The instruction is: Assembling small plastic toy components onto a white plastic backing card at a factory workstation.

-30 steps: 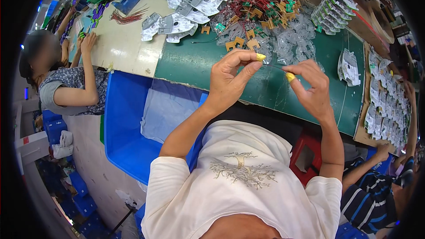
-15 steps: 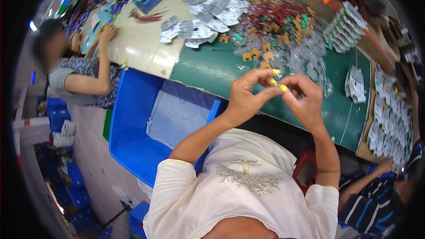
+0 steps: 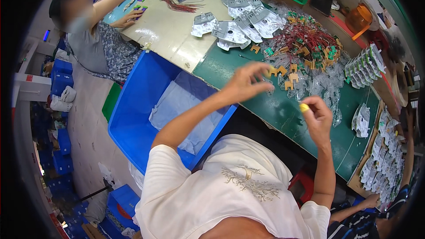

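My left hand (image 3: pixel 245 82) hovers over the green tabletop (image 3: pixel 276 114), fingers apart and slightly blurred, beside several orange plastic clips (image 3: pixel 293 77). Nothing shows in its grasp. Lower and to the right, my right hand (image 3: pixel 320 119) is closed, with thumb and forefinger together; anything pinched there is too small or hidden to tell. A yellow finger cover (image 3: pixel 303 107) shows on a fingertip of that hand. Beyond both hands lies a heap of clear plastic parts (image 3: pixel 330 95), mixed with red wires (image 3: pixel 310 37) bearing small green boards.
Grey-white housings (image 3: pixel 230 31) lie at the far left of the heap. A stack of housings (image 3: pixel 365 66) and one single housing (image 3: pixel 362 121) are at right, near a filled board (image 3: pixel 383 159). A blue bin (image 3: pixel 128 110) adjoins the table's near edge. Co-workers sit left (image 3: pixel 97 53) and right.
My hands were together, fingertips meeting; now they are apart. The left hand has opened, the right has moved down and right. The left co-worker's arm now reaches out, and my view has shifted.
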The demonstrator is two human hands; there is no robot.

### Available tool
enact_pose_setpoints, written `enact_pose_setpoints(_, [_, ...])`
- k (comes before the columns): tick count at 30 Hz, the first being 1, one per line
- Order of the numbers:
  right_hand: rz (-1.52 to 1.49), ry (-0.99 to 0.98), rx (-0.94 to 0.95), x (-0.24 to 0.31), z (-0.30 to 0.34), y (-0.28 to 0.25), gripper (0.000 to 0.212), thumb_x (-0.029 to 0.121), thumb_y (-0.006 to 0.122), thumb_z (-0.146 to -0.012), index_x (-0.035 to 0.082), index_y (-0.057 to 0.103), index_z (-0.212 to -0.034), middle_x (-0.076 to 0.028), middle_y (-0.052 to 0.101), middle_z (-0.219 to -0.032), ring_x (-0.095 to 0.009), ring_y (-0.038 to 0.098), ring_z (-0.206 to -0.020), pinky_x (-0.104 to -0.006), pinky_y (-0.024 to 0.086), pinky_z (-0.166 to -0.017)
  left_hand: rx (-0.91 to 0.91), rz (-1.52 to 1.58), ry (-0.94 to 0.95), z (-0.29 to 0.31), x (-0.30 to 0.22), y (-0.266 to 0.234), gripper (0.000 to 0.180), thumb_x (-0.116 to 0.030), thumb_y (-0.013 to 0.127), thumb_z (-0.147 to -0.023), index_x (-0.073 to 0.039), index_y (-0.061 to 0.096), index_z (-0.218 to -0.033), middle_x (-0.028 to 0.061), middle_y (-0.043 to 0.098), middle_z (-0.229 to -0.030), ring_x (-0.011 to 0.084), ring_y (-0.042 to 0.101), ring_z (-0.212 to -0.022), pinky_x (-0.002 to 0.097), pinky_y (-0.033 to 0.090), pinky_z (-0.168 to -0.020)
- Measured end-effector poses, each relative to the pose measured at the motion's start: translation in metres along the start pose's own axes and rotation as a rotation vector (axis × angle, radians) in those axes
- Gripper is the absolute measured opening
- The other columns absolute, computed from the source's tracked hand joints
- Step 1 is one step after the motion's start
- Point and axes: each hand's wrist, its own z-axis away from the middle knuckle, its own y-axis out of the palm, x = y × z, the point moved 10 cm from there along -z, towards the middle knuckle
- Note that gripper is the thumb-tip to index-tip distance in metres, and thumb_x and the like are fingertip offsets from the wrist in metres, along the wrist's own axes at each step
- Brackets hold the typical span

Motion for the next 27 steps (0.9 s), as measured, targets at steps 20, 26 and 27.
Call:
enact_pose_setpoints(20, [0.090,0.219,-0.094,-0.041,0.032,-0.034,0.007,0.000,0.060,-0.085,-0.001,0.062,-0.092,0.006,0.054,-0.075,0.002,0.042,-0.059,-0.0166,0.032,-0.050,0.013,-0.691,0.524,0.061,-0.066,0.015,0.026,0.009,0.057,-0.063,-0.004,0.058,-0.085,0.0098,0.060,-0.087,0.0280,0.058,-0.085,0.0388,0.046,-0.078])
enact_pose_setpoints(26, [0.422,0.020,-0.001,-0.005,0.031,-0.014,0.013,-0.001,0.061,-0.079,0.001,0.062,-0.091,-0.001,0.055,-0.074,-0.006,0.046,-0.056,-0.0226,0.035,-0.050,0.152,-0.321,0.605,0.089,-0.041,0.063,0.027,0.011,0.058,-0.059,-0.001,0.056,-0.082,0.0119,0.057,-0.091,0.0308,0.058,-0.090,0.0453,0.049,-0.091])
enact_pose_setpoints(27, [0.486,-0.065,0.034,0.004,0.030,-0.003,0.014,-0.002,0.061,-0.077,0.001,0.061,-0.091,-0.004,0.057,-0.075,-0.011,0.049,-0.055,-0.0253,0.038,-0.050,0.159,-0.315,0.600,0.092,-0.037,0.067,0.027,0.011,0.058,-0.059,-0.001,0.056,-0.082,0.0119,0.057,-0.091,0.0308,0.058,-0.090,0.0453,0.049,-0.091])
